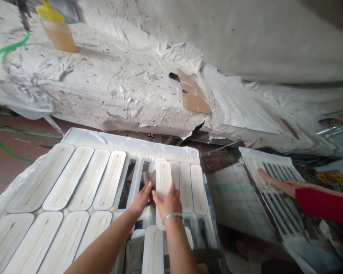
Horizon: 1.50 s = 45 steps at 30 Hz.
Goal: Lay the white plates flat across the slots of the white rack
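Observation:
My right hand (169, 203), with a bangle at its wrist, is closed round the edges of a long white panel (163, 175) with rounded ends and a thin line down its middle. Just to its left, the fingers of my left hand (141, 198) are drawn together at a grey-brown, cloth-like piece (152, 177); what they pinch is partly hidden. Both hands are over a white-covered slotted frame (137, 154). Similar panels (110, 180) lie in rows on the left, and several more (185, 186) stand side by side to the right.
Behind runs a bench (117, 87) under crumpled, paint-flecked sheeting, bearing a yellow-topped bottle (58, 34), a piece of cardboard (194, 93) and a small black object (174, 76). A green hose (8, 47) hangs at left. On the right, another person's hand (265, 177) touches a second slotted frame (286, 217).

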Each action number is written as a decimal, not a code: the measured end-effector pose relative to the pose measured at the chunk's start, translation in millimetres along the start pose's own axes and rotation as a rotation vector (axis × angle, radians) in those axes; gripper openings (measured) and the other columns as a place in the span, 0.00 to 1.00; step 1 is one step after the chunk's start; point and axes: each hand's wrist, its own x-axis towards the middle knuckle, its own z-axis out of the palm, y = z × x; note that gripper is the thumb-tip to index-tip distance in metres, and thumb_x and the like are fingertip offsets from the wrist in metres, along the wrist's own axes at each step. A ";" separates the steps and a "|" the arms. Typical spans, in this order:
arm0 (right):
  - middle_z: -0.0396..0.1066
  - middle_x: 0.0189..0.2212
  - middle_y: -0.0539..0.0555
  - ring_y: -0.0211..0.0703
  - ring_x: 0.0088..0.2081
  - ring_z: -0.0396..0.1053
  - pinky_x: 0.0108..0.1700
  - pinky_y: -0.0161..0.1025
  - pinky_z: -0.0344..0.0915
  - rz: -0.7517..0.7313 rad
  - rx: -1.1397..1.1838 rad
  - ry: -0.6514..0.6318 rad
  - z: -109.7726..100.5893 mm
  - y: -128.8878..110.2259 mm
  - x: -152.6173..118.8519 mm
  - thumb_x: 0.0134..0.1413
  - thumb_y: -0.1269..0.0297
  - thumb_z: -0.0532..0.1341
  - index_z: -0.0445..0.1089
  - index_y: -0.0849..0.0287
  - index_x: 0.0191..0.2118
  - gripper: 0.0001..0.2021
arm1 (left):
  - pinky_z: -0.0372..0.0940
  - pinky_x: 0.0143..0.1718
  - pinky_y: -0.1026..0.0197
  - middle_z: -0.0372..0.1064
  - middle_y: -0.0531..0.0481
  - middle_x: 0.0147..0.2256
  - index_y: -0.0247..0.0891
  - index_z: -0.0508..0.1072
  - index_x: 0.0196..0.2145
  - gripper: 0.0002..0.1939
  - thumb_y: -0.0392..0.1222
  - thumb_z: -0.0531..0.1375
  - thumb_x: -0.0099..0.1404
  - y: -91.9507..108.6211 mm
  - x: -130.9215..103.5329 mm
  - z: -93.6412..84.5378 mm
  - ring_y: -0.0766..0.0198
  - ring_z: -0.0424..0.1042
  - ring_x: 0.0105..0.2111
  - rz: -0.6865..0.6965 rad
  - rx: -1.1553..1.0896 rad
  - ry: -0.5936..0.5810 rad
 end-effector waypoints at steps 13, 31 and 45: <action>0.63 0.53 0.68 0.51 0.56 0.61 0.59 0.45 0.59 -0.135 0.400 0.116 61.1 -27.4 47.4 0.58 0.70 0.51 0.60 0.72 0.57 0.21 | 0.66 0.31 0.59 0.68 0.43 0.30 0.33 0.70 0.34 0.27 0.61 0.48 0.61 13.1 41.2 -49.1 0.59 0.69 0.30 0.167 0.391 0.145; 0.73 0.41 0.56 0.41 0.44 0.69 0.48 0.36 0.64 -0.324 0.193 -0.117 76.2 -4.6 82.2 0.56 0.73 0.53 0.70 0.59 0.49 0.17 | 0.52 0.27 0.61 0.64 0.51 0.20 0.38 0.66 0.22 0.15 0.50 0.54 0.58 11.7 36.6 -64.7 0.63 0.62 0.23 0.226 0.979 0.318; 0.71 0.42 0.56 0.39 0.44 0.68 0.50 0.34 0.63 -0.548 0.145 -0.093 75.4 28.8 75.2 0.58 0.72 0.53 0.71 0.61 0.47 0.15 | 0.62 0.26 0.63 0.65 0.54 0.17 0.36 0.71 0.30 0.14 0.52 0.59 0.55 6.5 32.6 -66.6 0.64 0.66 0.19 0.211 0.622 0.251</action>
